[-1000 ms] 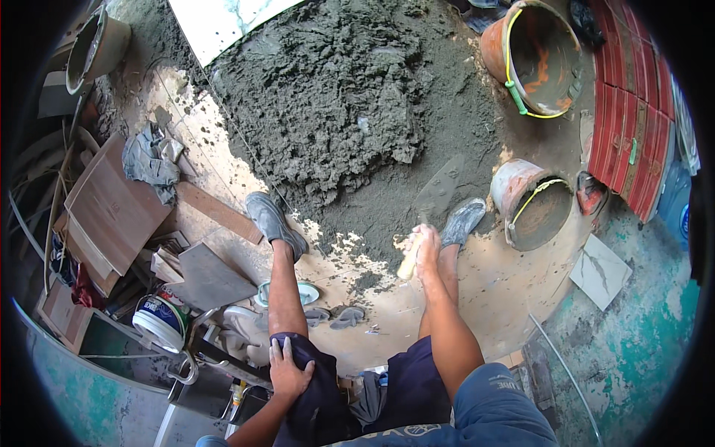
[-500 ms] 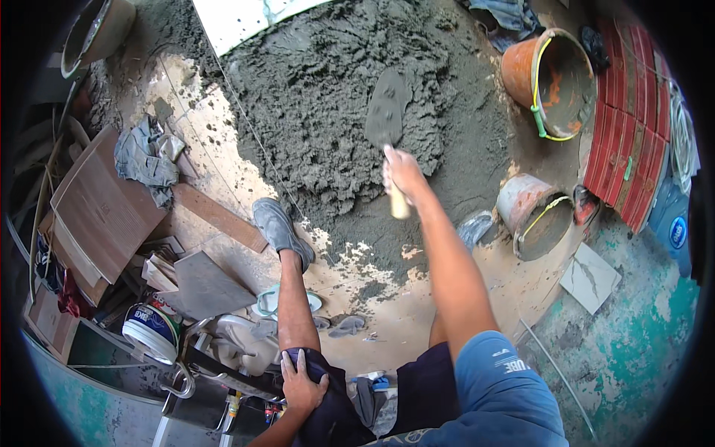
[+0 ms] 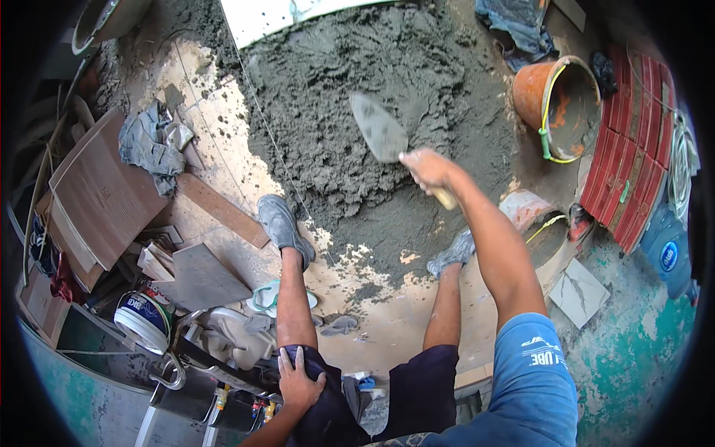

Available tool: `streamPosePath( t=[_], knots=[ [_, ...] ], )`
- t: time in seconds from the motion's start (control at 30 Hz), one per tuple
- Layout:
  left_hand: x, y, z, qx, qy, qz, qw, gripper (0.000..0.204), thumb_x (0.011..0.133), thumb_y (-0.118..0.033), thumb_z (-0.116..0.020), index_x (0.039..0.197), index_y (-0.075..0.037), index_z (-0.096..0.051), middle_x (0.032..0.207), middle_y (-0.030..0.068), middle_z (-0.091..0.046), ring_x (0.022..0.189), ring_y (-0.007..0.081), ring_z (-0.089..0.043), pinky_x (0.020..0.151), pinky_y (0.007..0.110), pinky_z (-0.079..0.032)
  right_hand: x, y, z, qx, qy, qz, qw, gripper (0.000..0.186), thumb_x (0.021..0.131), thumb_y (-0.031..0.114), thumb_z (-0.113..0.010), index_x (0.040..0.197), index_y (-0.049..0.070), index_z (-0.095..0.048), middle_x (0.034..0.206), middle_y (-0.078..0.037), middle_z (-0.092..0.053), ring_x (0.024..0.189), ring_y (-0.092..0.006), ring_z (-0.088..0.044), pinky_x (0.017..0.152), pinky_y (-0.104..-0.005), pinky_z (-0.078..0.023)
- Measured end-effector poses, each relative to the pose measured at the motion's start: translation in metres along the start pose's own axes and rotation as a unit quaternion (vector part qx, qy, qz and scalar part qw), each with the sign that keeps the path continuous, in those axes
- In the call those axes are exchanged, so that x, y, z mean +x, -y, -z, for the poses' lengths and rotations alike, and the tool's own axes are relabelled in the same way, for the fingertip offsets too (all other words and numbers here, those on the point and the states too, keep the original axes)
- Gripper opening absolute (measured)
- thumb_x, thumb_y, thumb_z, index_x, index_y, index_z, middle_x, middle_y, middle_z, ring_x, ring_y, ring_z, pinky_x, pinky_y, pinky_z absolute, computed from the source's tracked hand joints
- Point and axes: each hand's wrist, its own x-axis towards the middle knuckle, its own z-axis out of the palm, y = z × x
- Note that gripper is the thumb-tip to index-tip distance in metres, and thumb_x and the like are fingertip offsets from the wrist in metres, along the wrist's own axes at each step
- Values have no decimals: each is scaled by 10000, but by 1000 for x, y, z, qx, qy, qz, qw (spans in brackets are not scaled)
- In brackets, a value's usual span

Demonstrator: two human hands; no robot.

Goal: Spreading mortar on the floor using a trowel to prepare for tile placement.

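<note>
My right hand [image 3: 428,171] grips the pale handle of a pointed trowel [image 3: 376,127], whose blade is over a broad heap of wet grey mortar [image 3: 328,74]. My left hand [image 3: 300,380] rests with fingers apart on my left knee, holding nothing. Both my feet are in grey-coated footwear, the left [image 3: 283,227] at the mortar's edge and the right [image 3: 447,261] partly in it. A large white tile [image 3: 261,16] borders the heap at the top.
At right sit an orange bucket [image 3: 529,89], a dirty pail [image 3: 521,208], red ribbed stacks [image 3: 625,149], a blue jug [image 3: 663,246] and a loose tile [image 3: 577,294]. At left lie boards [image 3: 104,186], rags [image 3: 149,145] and a white tub [image 3: 145,328]. Another bucket [image 3: 108,22] is top left.
My right hand has lifted the trowel from beside my right foot up over the heap, and the blade now angles leftward. My left hand stays on the knee. The view has shifted slightly.
</note>
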Motion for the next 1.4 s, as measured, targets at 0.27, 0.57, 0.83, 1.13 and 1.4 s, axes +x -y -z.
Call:
streamPosePath(
  t=[0.27, 0.57, 0.83, 1.13, 1.4],
  knots=[
    [2, -6, 6, -7, 49, 27, 998, 930, 732, -451, -735, 1506, -137, -325, 1560, 295, -145, 1437, 454, -198, 1097, 508, -354, -33, 82, 7, -268, -202, 66, 940, 493, 978, 441, -479, 1061, -10, -658, 1087, -272, -656, 1037, -426, -627, 891, -485, -497],
    [4, -4, 12, -37, 81, 35, 995, 930, 749, -463, -717, 1517, -145, -300, 1564, 295, -125, 1451, 447, -155, 1114, 532, -316, 18, 122, 3, -247, -355, 29, 901, 521, 977, 462, -475, 1068, -17, -660, 1080, -288, -657, 1018, -460, -631, 877, -504, -509],
    [3, 7, 10, -18, 66, 20, 997, 945, 728, -460, -742, 1505, -131, -315, 1550, 315, -133, 1423, 484, -198, 1080, 541, -365, 30, 207, -110, -183, -309, 84, 929, 423, 981, 400, -495, 1090, 3, -588, 1064, -258, -674, 1035, -429, -643, 901, -514, -506],
    [3, 9, 15, -37, 77, 16, 996, 944, 743, -454, -733, 1519, -150, -291, 1556, 312, -117, 1428, 482, -185, 1089, 544, -347, 54, 170, -73, -140, -376, -31, 916, 507, 979, 463, -478, 1151, -1, -593, 1138, -272, -647, 1089, -435, -617, 929, -504, -493],
    [6, 14, 14, -75, 89, 12, 993, 932, 764, -459, -714, 1529, -167, -268, 1565, 300, -90, 1439, 478, -149, 1101, 583, -302, 36, 129, -72, -154, -450, 11, 879, 502, 959, 436, -510, 1148, -26, -568, 1128, -300, -632, 1064, -480, -594, 909, -528, -470]
  ],
)
